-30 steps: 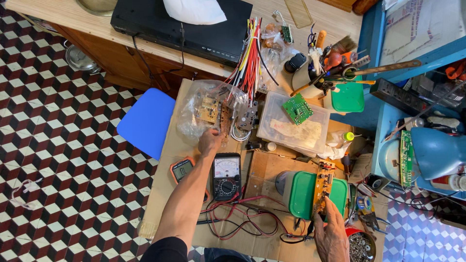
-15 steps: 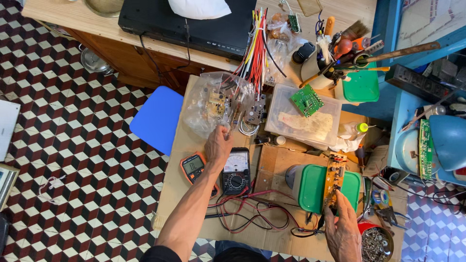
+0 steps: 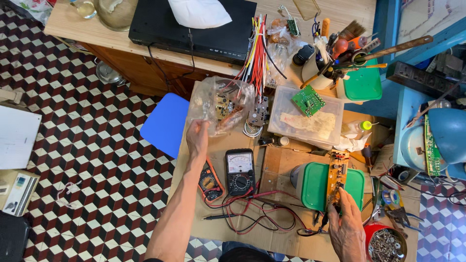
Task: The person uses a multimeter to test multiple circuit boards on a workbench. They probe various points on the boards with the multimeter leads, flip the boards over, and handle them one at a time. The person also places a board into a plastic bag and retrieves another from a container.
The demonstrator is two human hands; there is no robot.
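My left hand [image 3: 197, 137] grips the lower edge of a clear plastic bag [image 3: 221, 104] holding small circuit parts, near the far left of the cardboard-covered bench [image 3: 281, 237]. My right hand [image 3: 345, 228] holds the near end of a long brown circuit board [image 3: 337, 177], which lies over a green-lidded container [image 3: 320, 187]. Between the hands sit a black analogue multimeter [image 3: 240, 171] and a smaller orange-edged meter [image 3: 210, 182], with red and black test leads [image 3: 257, 213] tangled in front.
A clear box [image 3: 303, 119] carries a green circuit board [image 3: 307, 100]. A bundle of coloured wires [image 3: 255, 53], a black player [image 3: 194, 29], tool cups [image 3: 335, 53], a blue stool [image 3: 165, 123], a blue lamp [image 3: 449, 136] and a red tin of screws [image 3: 386, 245] surround the bench.
My left hand has reached further away from the meters and taken hold of the plastic bag. My right hand stays on the brown board. The view has shifted a little.
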